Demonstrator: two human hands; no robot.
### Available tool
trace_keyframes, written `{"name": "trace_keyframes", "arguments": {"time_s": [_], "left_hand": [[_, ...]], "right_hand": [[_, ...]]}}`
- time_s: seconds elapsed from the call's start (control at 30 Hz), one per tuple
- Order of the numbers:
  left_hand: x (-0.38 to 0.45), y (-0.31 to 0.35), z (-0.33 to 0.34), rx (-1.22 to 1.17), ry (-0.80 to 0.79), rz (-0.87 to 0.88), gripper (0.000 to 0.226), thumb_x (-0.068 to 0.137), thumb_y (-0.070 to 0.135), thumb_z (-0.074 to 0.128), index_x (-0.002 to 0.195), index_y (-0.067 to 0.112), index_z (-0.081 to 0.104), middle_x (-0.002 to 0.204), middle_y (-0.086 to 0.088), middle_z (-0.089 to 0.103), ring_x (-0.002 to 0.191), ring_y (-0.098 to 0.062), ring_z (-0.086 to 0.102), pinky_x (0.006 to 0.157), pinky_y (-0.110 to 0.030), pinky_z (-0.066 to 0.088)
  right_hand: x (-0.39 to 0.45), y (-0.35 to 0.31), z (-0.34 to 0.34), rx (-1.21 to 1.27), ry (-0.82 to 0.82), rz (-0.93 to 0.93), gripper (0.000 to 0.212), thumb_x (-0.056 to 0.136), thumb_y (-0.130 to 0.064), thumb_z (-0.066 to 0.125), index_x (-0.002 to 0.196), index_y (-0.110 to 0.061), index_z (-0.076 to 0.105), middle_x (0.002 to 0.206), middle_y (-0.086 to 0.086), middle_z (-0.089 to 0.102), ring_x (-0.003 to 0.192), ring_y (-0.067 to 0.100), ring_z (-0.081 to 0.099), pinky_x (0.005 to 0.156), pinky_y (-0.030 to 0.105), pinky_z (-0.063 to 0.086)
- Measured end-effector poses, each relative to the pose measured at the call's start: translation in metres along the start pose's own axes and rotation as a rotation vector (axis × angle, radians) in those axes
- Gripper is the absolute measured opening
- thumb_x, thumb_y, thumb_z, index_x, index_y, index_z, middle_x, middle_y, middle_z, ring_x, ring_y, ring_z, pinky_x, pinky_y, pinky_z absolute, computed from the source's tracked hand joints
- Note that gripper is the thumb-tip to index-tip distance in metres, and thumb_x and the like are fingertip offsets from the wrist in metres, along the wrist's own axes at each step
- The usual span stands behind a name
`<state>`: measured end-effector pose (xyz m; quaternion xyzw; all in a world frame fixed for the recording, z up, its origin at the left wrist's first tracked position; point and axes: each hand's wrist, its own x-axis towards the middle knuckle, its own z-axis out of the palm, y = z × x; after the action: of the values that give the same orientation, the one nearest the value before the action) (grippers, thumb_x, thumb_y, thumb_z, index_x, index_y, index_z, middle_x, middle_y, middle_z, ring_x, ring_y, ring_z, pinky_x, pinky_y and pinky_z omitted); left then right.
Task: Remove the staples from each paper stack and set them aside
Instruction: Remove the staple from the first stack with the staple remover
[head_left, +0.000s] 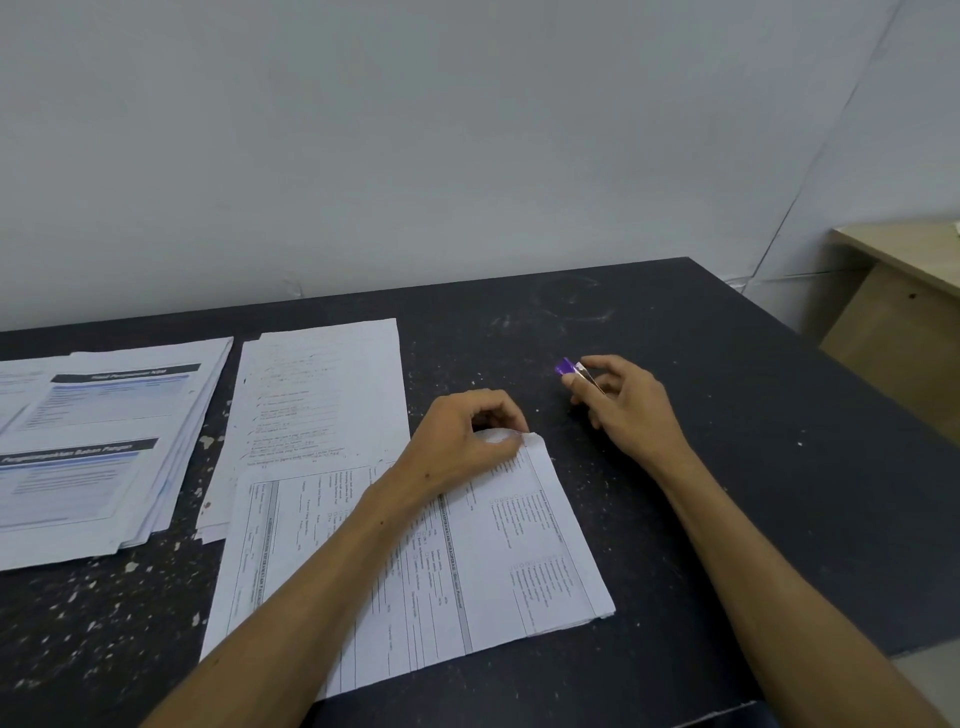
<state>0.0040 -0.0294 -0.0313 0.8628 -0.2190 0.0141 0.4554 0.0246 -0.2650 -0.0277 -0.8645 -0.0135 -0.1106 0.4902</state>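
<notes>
So the person is sitting at a dark, paint-speckled counter (675, 364) with paperwork spread across it. Closest to them is a paper stack (498, 561) of printed forms, lying at an angle with its far corner pointing away from them. The left hand (462, 441) sits on that far corner, fingers curled, its grip pinching the crumpled corner of the top sheets. Can't make out a staple there, too small and blurry.

The right hand (623, 405) is off the paper, hovering over bare counter just to the right of that corner. Its grip is closed around a staple remover (576, 371), a small tool with a purple end and a shiny metal blade, held between thumb and fingers with the purple end pointing left. The tool isn't touching the paper.

Behind the front stack there's a second stack of forms (322, 395), partly tucked under the front one's far edge. Further left is a fanned-out pile of printed pages (104, 447) with dark header bars and blue blocks. Plain white wall (415, 130) at the back, and a light wooden desk (904, 291) peeks in at the far right.
</notes>
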Motion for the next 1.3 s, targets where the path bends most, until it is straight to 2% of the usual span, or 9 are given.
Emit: {"name": "trace_keyframes", "arguments": {"time_s": [0.27, 0.53, 0.7, 0.87, 1.0, 1.1, 1.17, 1.23, 1.3], "left_hand": [[0.000, 0.001, -0.006, -0.051, -0.065, -0.050, 0.011, 0.086, 0.021, 0.083, 0.084, 0.031, 0.078, 0.093, 0.015, 0.075, 0.091, -0.003, 0.069, 0.078, -0.015, 0.058], [0.000, -0.002, -0.008, -0.051, -0.060, -0.088, 0.009, 0.086, 0.021, 0.084, 0.090, 0.027, 0.078, 0.094, 0.013, 0.076, 0.089, -0.003, 0.071, 0.072, -0.014, 0.056], [0.000, -0.001, -0.007, -0.048, -0.049, -0.094, 0.011, 0.085, 0.025, 0.085, 0.091, 0.027, 0.076, 0.094, 0.013, 0.075, 0.086, -0.003, 0.072, 0.070, -0.013, 0.056], [0.000, -0.001, -0.007, -0.045, -0.046, -0.085, 0.013, 0.085, 0.026, 0.085, 0.091, 0.029, 0.074, 0.095, 0.014, 0.075, 0.086, -0.004, 0.072, 0.071, -0.014, 0.057], [-0.001, -0.001, -0.007, -0.053, -0.047, -0.084, 0.011, 0.086, 0.027, 0.084, 0.092, 0.030, 0.075, 0.095, 0.016, 0.075, 0.087, -0.004, 0.072, 0.072, -0.015, 0.057], [-0.001, 0.002, -0.007, -0.063, -0.048, -0.090, 0.009, 0.089, 0.028, 0.081, 0.098, 0.030, 0.078, 0.097, 0.017, 0.076, 0.088, -0.004, 0.072, 0.069, -0.012, 0.054], [-0.001, 0.003, -0.006, -0.065, -0.047, -0.091, 0.012, 0.093, 0.028, 0.076, 0.105, 0.030, 0.080, 0.101, 0.017, 0.076, 0.090, -0.002, 0.071, 0.066, -0.009, 0.050], [0.000, 0.004, -0.005, -0.068, -0.049, -0.094, 0.015, 0.095, 0.028, 0.074, 0.108, 0.031, 0.080, 0.104, 0.018, 0.075, 0.093, 0.000, 0.069, 0.068, -0.007, 0.048], [0.000, 0.004, -0.004, -0.059, -0.040, -0.088, 0.013, 0.096, 0.029, 0.072, 0.107, 0.032, 0.079, 0.103, 0.019, 0.074, 0.095, 0.003, 0.068, 0.070, -0.006, 0.048]], "right_hand": [[-0.001, 0.001, -0.001, -0.014, 0.020, -0.012, 0.045, 0.094, -0.044, 0.071, 0.130, -0.019, 0.064, 0.087, -0.004, 0.073, 0.052, 0.004, 0.062, 0.055, 0.015, 0.050], [-0.002, 0.000, -0.001, -0.060, -0.007, 0.004, 0.054, 0.086, -0.050, 0.076, 0.132, -0.026, 0.059, 0.095, -0.014, 0.067, 0.060, 0.010, 0.067, 0.058, 0.015, 0.050], [-0.005, 0.001, -0.001, -0.049, -0.008, 0.000, 0.045, 0.086, -0.042, 0.082, 0.120, -0.033, 0.054, 0.097, -0.015, 0.066, 0.075, 0.011, 0.068, 0.069, 0.027, 0.056], [-0.006, 0.002, -0.002, 0.005, 0.000, -0.014, 0.042, 0.091, -0.030, 0.079, 0.126, -0.028, 0.056, 0.103, -0.010, 0.069, 0.066, 0.009, 0.069, 0.062, 0.020, 0.054], [-0.006, 0.001, -0.002, 0.032, 0.007, -0.010, 0.044, 0.095, -0.026, 0.074, 0.134, -0.020, 0.055, 0.104, -0.005, 0.068, 0.068, 0.008, 0.072, 0.058, 0.019, 0.057], [-0.009, -0.003, -0.001, 0.147, 0.027, -0.014, 0.034, 0.097, -0.023, 0.072, 0.128, -0.016, 0.060, 0.102, 0.001, 0.072, 0.073, 0.013, 0.075, 0.062, 0.020, 0.059], [-0.010, -0.005, -0.001, 0.165, 0.054, -0.012, 0.031, 0.097, -0.031, 0.071, 0.125, -0.019, 0.061, 0.101, -0.001, 0.075, 0.082, 0.010, 0.075, 0.068, 0.018, 0.056], [-0.010, -0.004, -0.001, 0.106, 0.064, 0.007, 0.043, 0.095, -0.043, 0.071, 0.132, -0.025, 0.057, 0.101, -0.006, 0.077, 0.095, 0.004, 0.072, 0.079, 0.014, 0.047], [-0.010, -0.005, -0.002, 0.131, 0.058, 0.049, 0.056, 0.092, -0.048, 0.072, 0.139, -0.030, 0.048, 0.099, -0.006, 0.078, 0.097, 0.004, 0.071, 0.083, 0.017, 0.045]]}}
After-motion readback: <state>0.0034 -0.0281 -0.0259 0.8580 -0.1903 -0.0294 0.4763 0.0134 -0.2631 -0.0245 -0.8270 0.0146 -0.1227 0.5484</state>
